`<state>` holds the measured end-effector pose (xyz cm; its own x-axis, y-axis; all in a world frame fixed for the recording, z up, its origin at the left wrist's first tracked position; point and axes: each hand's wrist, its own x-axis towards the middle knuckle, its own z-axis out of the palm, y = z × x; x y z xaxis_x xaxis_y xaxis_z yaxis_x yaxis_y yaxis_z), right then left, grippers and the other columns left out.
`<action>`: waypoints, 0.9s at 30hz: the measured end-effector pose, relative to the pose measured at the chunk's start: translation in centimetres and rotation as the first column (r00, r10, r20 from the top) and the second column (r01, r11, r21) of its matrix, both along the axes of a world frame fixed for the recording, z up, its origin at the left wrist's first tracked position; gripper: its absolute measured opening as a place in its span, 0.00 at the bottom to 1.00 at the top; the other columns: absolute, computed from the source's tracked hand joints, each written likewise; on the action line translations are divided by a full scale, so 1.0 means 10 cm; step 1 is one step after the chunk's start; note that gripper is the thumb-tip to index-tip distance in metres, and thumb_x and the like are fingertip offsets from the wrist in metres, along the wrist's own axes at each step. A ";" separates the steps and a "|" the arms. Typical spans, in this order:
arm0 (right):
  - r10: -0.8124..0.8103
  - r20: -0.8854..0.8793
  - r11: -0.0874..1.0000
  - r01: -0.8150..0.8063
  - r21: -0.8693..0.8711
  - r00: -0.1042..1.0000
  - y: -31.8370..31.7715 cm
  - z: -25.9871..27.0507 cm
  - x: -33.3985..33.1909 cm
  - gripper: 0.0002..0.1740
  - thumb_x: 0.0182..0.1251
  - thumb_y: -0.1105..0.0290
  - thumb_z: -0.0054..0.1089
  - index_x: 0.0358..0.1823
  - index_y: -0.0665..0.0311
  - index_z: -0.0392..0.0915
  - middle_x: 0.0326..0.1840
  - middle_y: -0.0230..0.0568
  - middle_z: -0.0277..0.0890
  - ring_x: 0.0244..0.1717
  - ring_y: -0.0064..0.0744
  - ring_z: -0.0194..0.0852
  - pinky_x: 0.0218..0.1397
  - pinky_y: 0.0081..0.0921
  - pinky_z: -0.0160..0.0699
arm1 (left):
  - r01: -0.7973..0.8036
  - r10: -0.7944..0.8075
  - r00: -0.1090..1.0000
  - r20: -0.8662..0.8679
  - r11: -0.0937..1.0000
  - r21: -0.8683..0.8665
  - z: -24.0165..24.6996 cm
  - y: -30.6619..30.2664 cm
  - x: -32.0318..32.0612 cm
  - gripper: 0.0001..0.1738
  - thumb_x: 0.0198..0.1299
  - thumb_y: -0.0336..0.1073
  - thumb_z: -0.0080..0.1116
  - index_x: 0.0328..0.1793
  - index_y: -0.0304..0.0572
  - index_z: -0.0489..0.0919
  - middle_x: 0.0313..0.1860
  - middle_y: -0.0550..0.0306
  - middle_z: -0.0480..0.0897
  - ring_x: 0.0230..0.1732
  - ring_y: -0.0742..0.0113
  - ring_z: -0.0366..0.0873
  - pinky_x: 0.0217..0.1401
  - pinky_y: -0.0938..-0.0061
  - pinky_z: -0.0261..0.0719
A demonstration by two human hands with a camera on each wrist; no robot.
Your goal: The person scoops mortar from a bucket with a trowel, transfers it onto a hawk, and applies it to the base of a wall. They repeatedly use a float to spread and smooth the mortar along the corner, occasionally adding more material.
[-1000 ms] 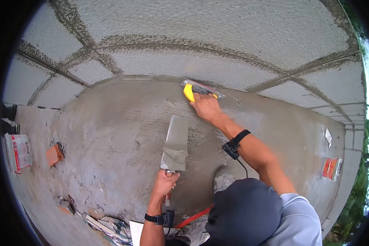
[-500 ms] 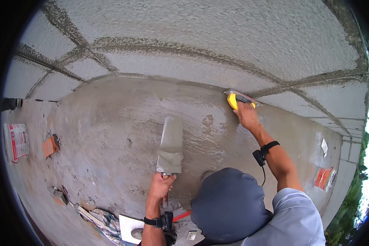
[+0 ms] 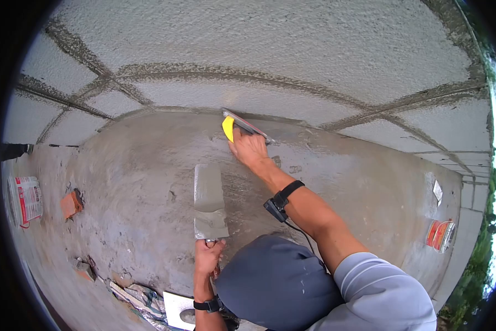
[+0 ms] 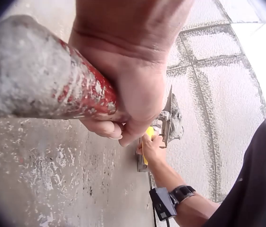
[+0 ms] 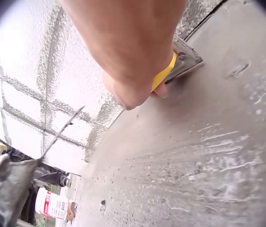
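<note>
My left hand (image 3: 207, 257) grips the red, mortar-smeared handle (image 4: 95, 90) of a long rectangular trowel (image 3: 208, 179). A mound of wet grey mortar (image 3: 210, 223) sits across its blade near the handle. Farther forward, my right hand (image 3: 250, 149) holds a plastering trowel by its yellow handle (image 3: 228, 129). Its flat metal blade (image 5: 187, 61) lies at the wet grey floor surface (image 3: 341, 165), close along the foot of the block wall (image 3: 314, 49). In the right wrist view, my wrist hides most of the fingers.
White bucket (image 3: 28, 198) and orange brick piece (image 3: 71, 204) are at the left, near a dark shoe (image 3: 17, 150). A red-labelled bucket (image 3: 440, 236) and a pale flat piece (image 3: 437, 192) lie right. Crumpled sacks (image 3: 140, 300) and a white board (image 3: 176, 309) are at the bottom.
My right hand first slid the plastering trowel right along the wall's foot, then swept it back left. My left hand, with the loaded trowel, shifted left in the view.
</note>
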<state>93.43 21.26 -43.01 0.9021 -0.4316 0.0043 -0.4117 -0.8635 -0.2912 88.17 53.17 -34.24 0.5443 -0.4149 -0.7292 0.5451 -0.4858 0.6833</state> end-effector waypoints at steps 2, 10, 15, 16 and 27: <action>-0.024 -0.019 0.999 0.024 -0.031 1.000 -0.17 0.03 -0.26 0.20 0.67 0.55 0.60 0.41 0.68 0.73 0.21 0.49 0.80 0.20 0.50 0.81 0.25 0.45 0.79 | 0.008 -0.008 1.000 -0.017 1.000 0.020 0.04 0.06 -0.01 0.06 0.60 0.30 0.66 0.37 0.38 0.79 0.21 0.67 0.76 0.18 0.78 0.71 0.21 0.77 0.69; -0.284 -0.175 0.952 0.256 -0.170 0.943 -0.90 0.05 -1.76 0.20 0.68 0.52 0.60 0.39 0.63 0.69 0.19 0.49 0.79 0.20 0.53 0.81 0.24 0.47 0.77 | -0.135 0.118 0.982 0.145 0.984 0.115 0.54 -0.24 -0.07 0.05 0.60 0.29 0.64 0.34 0.38 0.79 0.20 0.66 0.75 0.17 0.78 0.71 0.20 0.77 0.68; -0.320 -0.168 0.940 0.291 -0.176 0.932 -1.10 0.44 -2.41 0.18 0.70 0.54 0.58 0.42 0.63 0.69 0.22 0.51 0.79 0.23 0.53 0.81 0.28 0.46 0.79 | 0.113 -0.112 0.993 -0.030 0.993 0.023 0.31 0.01 0.17 0.08 0.61 0.29 0.64 0.30 0.40 0.77 0.19 0.68 0.74 0.17 0.78 0.70 0.20 0.78 0.68; -0.242 -0.124 0.958 0.217 -0.187 0.962 -1.06 0.55 -2.38 0.19 0.71 0.53 0.57 0.43 0.64 0.70 0.22 0.49 0.79 0.23 0.52 0.82 0.28 0.46 0.79 | 0.110 -0.110 0.992 -0.069 0.994 0.007 0.34 -0.06 0.24 0.09 0.61 0.30 0.64 0.30 0.41 0.76 0.19 0.68 0.74 0.17 0.79 0.71 0.20 0.78 0.68; 0.110 0.088 0.608 -0.138 0.782 0.990 -0.20 2.11 -1.77 0.21 0.75 0.52 0.55 0.51 0.65 0.71 0.33 0.37 0.75 0.35 0.27 0.74 0.40 0.30 0.72 | 0.117 -0.147 0.987 -0.066 0.934 -0.338 0.03 -0.83 -0.12 0.12 0.60 0.31 0.68 0.32 0.41 0.74 0.18 0.66 0.73 0.17 0.78 0.71 0.17 0.79 0.68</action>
<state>75.76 19.26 -21.89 0.9526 -0.1660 -0.2551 -0.2982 -0.3410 -0.8915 86.98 44.88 -33.90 0.4078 -0.7049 -0.5803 0.5574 -0.3113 0.7697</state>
